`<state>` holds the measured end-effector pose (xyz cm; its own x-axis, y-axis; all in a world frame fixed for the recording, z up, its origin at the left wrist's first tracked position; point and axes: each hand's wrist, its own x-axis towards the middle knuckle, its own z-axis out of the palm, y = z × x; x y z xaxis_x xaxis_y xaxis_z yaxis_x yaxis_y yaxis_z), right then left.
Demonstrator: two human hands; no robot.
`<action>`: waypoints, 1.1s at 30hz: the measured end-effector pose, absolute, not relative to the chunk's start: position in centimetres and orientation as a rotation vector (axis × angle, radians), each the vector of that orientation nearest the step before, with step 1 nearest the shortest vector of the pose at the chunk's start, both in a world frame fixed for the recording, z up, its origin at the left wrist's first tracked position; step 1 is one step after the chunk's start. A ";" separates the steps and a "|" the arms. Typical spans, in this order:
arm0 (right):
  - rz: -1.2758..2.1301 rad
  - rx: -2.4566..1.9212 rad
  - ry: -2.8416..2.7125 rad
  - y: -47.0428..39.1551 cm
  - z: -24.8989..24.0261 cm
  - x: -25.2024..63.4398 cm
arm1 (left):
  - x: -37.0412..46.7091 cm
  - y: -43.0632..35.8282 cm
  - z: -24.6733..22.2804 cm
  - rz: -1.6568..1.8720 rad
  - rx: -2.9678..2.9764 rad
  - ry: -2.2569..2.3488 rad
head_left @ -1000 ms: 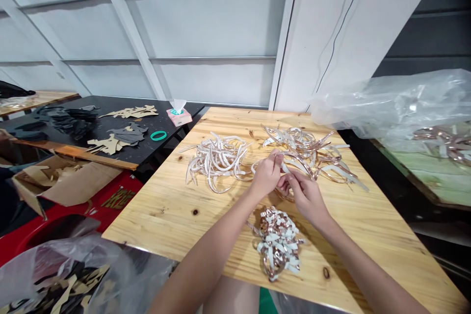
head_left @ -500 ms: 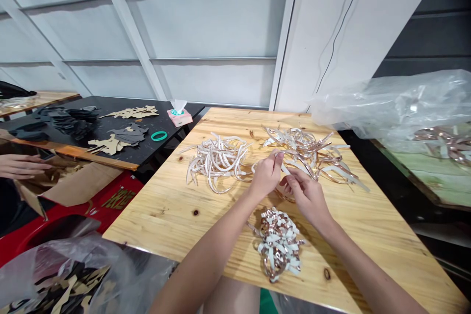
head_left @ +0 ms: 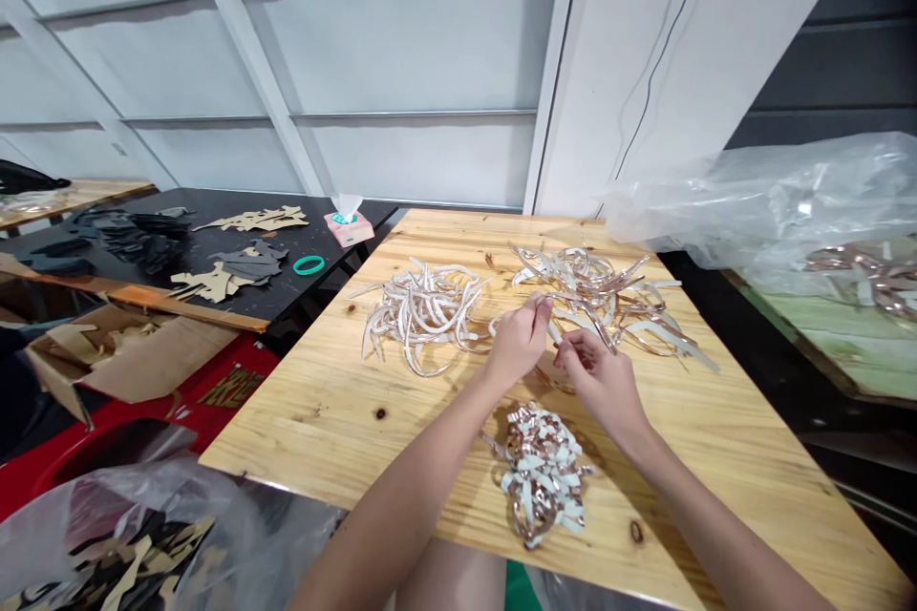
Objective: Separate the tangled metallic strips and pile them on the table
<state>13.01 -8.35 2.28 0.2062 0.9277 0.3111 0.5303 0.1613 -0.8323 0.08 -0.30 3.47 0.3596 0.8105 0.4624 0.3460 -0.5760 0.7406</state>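
Note:
Between my hands runs a narrow white and rose-gold strip [head_left: 553, 332]. My left hand [head_left: 522, 336] pinches it near its upper end. The fingers of my right hand [head_left: 596, 370] are closed on it a little lower and to the right. Beyond them lies a loose pile of shiny rose-gold and white strips [head_left: 580, 272]. Left of my hands is a heap of curled whitish strips [head_left: 422, 310]. Nearer to me, between my forearms, sits a clump of short crinkled rose-gold and white pieces [head_left: 543, 473]. All three lie on the wooden table [head_left: 344, 430].
Left stands a black table [head_left: 215, 200] with cut pieces, a green ring [head_left: 309, 264] and a tissue box [head_left: 349, 227]. An open carton [head_left: 150, 363] rests on something red. Plastic bags stand lower left [head_left: 207, 516] and at right [head_left: 774, 200].
My right hand has turned slightly and its fingers have closed in more on the strip. My left hand stays nearly still. Another person's hand has left the carton.

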 end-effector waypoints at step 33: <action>0.398 -1.353 -1.579 -9.1 2.7 12.4 | 0.3 0.0 2.9 0.885 2.337 1.184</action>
<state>12.38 -9.15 2.73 0.1013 0.8850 0.4544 0.5634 0.3254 -0.7594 0.26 -0.05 2.93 0.4487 0.8159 0.3646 0.5809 -0.5763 0.5748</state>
